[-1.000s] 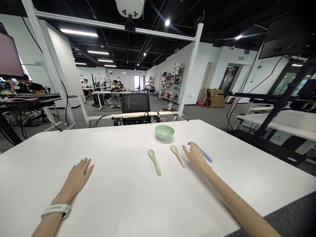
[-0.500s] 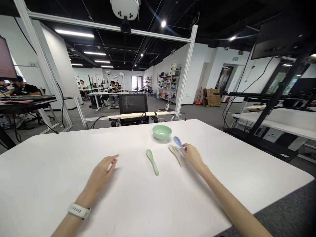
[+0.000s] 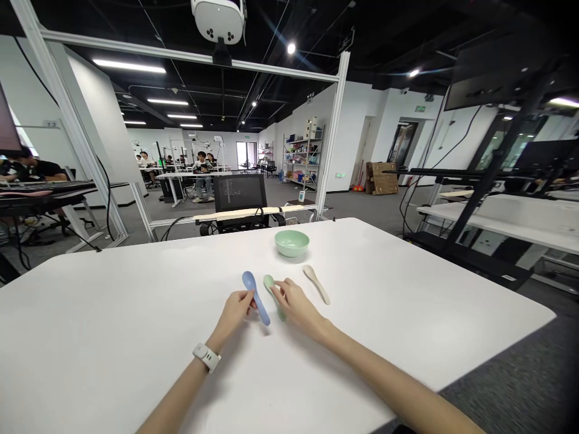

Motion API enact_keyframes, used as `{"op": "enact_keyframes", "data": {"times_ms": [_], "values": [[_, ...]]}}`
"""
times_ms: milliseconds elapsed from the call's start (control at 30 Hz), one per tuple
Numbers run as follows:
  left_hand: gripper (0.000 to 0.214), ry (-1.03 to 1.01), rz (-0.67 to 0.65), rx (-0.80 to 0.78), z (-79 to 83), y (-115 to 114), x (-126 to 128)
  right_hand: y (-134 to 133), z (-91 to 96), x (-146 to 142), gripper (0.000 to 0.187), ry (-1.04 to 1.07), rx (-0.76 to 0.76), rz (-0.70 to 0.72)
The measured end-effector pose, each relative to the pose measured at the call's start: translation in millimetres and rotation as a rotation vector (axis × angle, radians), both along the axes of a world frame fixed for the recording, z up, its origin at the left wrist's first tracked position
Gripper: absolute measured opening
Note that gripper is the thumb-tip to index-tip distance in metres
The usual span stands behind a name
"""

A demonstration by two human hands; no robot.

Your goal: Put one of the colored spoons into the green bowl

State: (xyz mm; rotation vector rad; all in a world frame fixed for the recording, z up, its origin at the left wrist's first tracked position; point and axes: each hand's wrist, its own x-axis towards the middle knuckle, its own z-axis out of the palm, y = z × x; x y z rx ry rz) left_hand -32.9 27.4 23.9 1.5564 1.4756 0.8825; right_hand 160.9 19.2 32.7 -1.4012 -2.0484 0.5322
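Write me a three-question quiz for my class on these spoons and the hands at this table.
1. Multiple choice: what colour is the spoon in the left hand? A green, B blue, C beige.
2. True or false: the beige spoon lies inside the green bowl.
3. Fill in the blank: the right hand lies over the ____ spoon.

Key: 1 B; 2 false; 3 green.
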Motion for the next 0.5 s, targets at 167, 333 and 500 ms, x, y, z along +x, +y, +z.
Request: {"op": "enact_keyframes", "data": {"times_ms": [167, 333, 500], "values": [[0.052, 0.198, 0.032, 0.011, -1.3, 3.3, 7.7, 10.6, -19.4, -2.0, 0.044, -0.107, -0.054, 0.004], [0.043, 0.388, 0.098, 0.025, -6.5, 8.5, 33.9, 26.1, -18.7, 33.6, 0.048, -0.022, 0.063, -0.023], [0.045, 0.533, 0.134, 0.028, -4.4, 12.2, 51.7, 52.8, -10.8, 134.0, 0.052, -0.025, 0.153, -0.25]]}}
